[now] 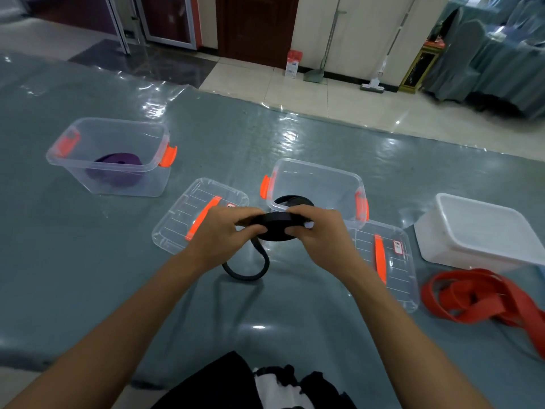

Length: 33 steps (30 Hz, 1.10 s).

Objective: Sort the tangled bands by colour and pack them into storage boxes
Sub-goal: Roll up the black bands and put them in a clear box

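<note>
Between left hand (225, 231) and right hand (317, 231), both gripping: coiled black band (277, 224).

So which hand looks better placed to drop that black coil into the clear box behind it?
Probably the right hand: it grips the black coil beside the clear box. The left hand is farther away.

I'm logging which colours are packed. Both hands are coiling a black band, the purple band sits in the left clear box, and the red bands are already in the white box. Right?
Not quite: the head view shows the red bands lying tangled on the table, in front of the white box, not inside. Both hands do hold the black band, and the purple band is in the left clear box.
</note>
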Motion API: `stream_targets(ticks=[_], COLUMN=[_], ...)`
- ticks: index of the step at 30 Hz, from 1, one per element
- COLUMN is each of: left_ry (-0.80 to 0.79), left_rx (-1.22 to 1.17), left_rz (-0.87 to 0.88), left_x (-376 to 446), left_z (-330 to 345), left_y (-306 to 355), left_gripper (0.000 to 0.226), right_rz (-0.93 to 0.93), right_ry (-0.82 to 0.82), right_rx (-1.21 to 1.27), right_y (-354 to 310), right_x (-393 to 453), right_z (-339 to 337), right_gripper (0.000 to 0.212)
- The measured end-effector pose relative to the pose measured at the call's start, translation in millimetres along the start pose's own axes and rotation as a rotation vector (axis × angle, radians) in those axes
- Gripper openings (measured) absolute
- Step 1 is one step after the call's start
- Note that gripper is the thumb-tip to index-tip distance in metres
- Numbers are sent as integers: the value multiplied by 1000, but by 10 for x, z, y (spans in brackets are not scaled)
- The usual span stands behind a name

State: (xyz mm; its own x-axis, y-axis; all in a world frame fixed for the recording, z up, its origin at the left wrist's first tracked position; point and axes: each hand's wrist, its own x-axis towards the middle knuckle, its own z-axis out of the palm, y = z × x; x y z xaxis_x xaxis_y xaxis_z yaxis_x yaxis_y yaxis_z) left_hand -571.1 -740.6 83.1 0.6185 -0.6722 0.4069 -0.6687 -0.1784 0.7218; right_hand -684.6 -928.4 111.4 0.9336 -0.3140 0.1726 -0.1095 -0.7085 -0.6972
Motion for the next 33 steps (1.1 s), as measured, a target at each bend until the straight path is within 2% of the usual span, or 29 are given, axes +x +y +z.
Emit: stream_targets(ticks=[2,6,9,11,13,15,17,19,26,31,33], left_ry=[48,167,206,174,113,40,-8,-18,74,127,133], left_rx=[-29,-96,-92,-57,5,100,165,165,-52,-257,-332], left_rz=[-13,-57,-110,-129,-129,-99,-74,-86,-238,-282,-283], left_x=[-24,-90,-159,-224,-286,-320,-333,-343,-360,-300,-246], left_z=[56,173,211,217,220,257,317,406,789,1132,1295], left_y=[74,249,338,388,437,518,604,689,1070,1325,1452], left_gripper=[26,31,31,28,23,17,14,15,30,32,33], right_rz=[55,253,309,216,-32,-219,-243,-224,-50,229,311], right_ry=[37,33,-16,-30,-28,-107,-243,-291,-128,-10,30], right_rx=[174,711,858,708,300,-19,-155,-178,221,819,962], right_y=[27,46,117,158,238,292,300,326,562,810,910], right_x=[-33,-155,-219,-262,-312,-360,-387,-425,-714,-1029,-1165], right_z=[-116,-242,-246,-256,-268,-313,-390,-486,-919,-1152,-1201], right_gripper=[27,32,32,31,34,39,32,25,24,33,30])
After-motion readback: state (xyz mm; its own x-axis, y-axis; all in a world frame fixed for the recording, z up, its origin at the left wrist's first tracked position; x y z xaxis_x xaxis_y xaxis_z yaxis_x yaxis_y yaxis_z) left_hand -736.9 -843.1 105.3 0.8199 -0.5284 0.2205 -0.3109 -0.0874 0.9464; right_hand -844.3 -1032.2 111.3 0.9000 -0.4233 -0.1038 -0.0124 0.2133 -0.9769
